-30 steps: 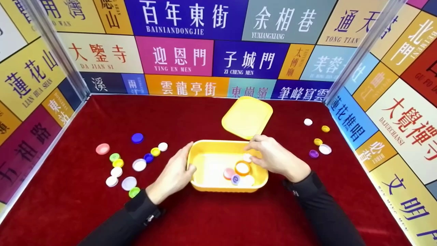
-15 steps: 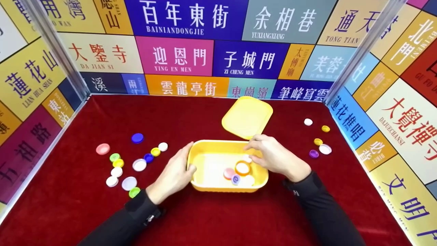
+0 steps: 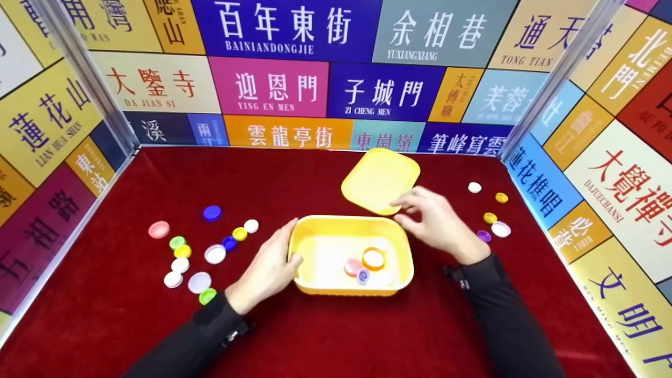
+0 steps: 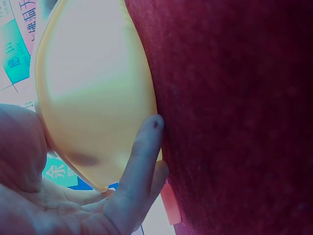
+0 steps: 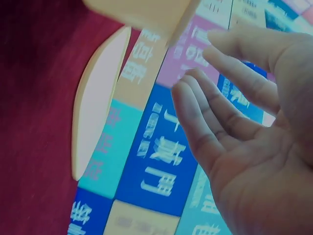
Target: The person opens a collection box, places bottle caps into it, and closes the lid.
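Note:
My left hand grips the left end of a yellow plastic box, thumb at the rim and fingers along the outer wall. The box's edge lies between thumb and fingers in the left wrist view. Inside the box are an orange-rimmed bottle cap, a pink cap and a purple cap; glare washes out the white floor around them. Just off the box's back right corner hovers my right hand, fingers loosely bent. Nothing shows between its fingers in the right wrist view.
A yellow lid lies behind the box on the red cloth. Several caps are scattered at left, among them a blue cap and a green cap. More lie at right, including a white cap. Printed panels enclose the back and sides.
My right hand has come up out of the box and moved right, beyond its rim. White caps seen earlier in the box's right part no longer show clearly. The left hand stays put.

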The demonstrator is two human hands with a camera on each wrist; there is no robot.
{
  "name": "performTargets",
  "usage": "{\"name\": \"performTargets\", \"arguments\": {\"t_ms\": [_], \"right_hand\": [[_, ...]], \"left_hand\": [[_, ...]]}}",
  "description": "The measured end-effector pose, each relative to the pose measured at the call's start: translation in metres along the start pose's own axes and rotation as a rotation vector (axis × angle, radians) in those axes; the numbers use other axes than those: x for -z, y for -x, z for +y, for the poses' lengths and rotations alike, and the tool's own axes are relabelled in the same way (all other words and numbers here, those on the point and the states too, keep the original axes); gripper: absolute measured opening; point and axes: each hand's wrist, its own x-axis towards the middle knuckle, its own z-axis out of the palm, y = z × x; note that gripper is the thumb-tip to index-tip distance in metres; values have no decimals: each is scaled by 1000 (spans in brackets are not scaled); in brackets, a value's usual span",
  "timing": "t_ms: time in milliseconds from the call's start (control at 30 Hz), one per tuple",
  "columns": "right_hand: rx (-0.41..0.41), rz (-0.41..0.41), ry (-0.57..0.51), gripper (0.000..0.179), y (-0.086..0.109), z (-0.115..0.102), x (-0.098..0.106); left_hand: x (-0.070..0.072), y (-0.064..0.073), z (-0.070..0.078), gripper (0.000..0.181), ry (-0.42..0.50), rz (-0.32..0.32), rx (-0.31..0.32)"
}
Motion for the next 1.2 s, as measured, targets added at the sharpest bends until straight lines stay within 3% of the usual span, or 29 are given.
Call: {"name": "performTargets", "arguments": {"t_ms": [200, 433, 833, 1067, 1200], "right_hand": [[-172, 76, -7, 30, 5, 42, 11], [-372, -7, 55, 42, 9, 86, 30], [-499, -40, 159, 57, 7, 151, 54], [-662, -68, 200, 68, 8, 168, 63], [-700, -116, 215, 76, 6, 174, 66]], "left_hand": [[-1, -1, 1, 78, -6, 3, -9], [-1, 0, 0, 78, -3, -2, -4], [0, -3, 3, 79, 6, -2, -5], [0, -2, 2, 78, 12, -7, -3], [0, -2, 2, 77, 4, 0, -4]]}}
